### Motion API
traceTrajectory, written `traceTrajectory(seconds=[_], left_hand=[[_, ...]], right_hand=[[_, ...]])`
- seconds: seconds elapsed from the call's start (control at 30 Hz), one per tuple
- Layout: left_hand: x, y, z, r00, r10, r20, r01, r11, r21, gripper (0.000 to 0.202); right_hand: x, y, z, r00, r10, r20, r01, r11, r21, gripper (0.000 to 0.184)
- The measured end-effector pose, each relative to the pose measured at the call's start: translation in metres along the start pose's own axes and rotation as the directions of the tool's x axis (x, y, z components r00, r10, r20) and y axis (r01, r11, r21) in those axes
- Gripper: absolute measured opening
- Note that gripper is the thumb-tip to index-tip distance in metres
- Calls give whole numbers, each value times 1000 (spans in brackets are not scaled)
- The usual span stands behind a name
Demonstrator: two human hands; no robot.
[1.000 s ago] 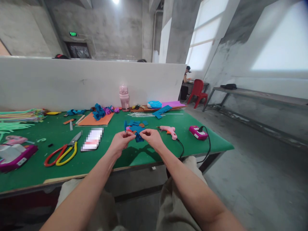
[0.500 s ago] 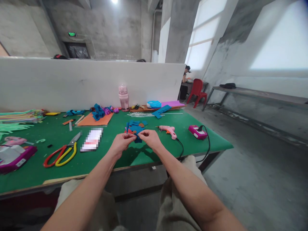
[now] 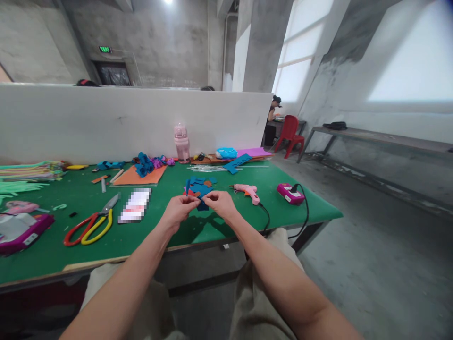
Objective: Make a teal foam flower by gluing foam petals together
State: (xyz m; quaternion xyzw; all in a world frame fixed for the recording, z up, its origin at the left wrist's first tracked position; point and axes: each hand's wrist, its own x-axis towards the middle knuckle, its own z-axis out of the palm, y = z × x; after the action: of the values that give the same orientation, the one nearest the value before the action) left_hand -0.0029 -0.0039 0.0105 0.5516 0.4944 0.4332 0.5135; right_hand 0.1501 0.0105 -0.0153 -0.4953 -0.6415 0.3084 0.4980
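My left hand (image 3: 178, 211) and my right hand (image 3: 221, 203) meet above the green table (image 3: 148, 233), near its front edge. Both pinch a small blue foam piece (image 3: 203, 205) between their fingertips. A thin blue strip (image 3: 187, 186) sticks up from my left fingers. Just behind the hands lies a small heap of blue and orange foam cut-outs (image 3: 201, 184).
A pink glue gun (image 3: 247, 191) and its pink power strip (image 3: 290, 193) lie to the right. Red and yellow scissors (image 3: 90, 226) lie to the left, an orange sheet (image 3: 141, 175) and a pink bottle (image 3: 181, 143) behind. A white partition (image 3: 106, 123) backs the table. A person sits far right by a red chair (image 3: 290, 134).
My hands have come slightly closer together around the blue piece. The blue strip has shifted a little to the right. Little else differs.
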Motion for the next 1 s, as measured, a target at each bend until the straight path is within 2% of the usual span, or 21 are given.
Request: traceTrajectory(seconds=[0.23, 0.63, 0.9, 1.0], left_hand=[[0, 0, 1, 1000, 5, -2, -5, 1000, 14, 34], [-1, 0, 1, 1000, -15, 8, 15, 999, -42, 36], [-2, 2, 2, 1000, -8, 11, 9, 999, -54, 36], [-2, 2, 2, 1000, -17, 21, 19, 997, -81, 35]], right_hand=[[-2, -3, 0, 1000, -12, 10, 12, 1000, -25, 17], [-2, -3, 0, 996, 66, 55, -73, 989, 132, 17], [-2, -6, 0, 993, 101, 66, -110, 980, 168, 16], [-2, -7, 1, 987, 125, 104, -149, 955, 258, 17]])
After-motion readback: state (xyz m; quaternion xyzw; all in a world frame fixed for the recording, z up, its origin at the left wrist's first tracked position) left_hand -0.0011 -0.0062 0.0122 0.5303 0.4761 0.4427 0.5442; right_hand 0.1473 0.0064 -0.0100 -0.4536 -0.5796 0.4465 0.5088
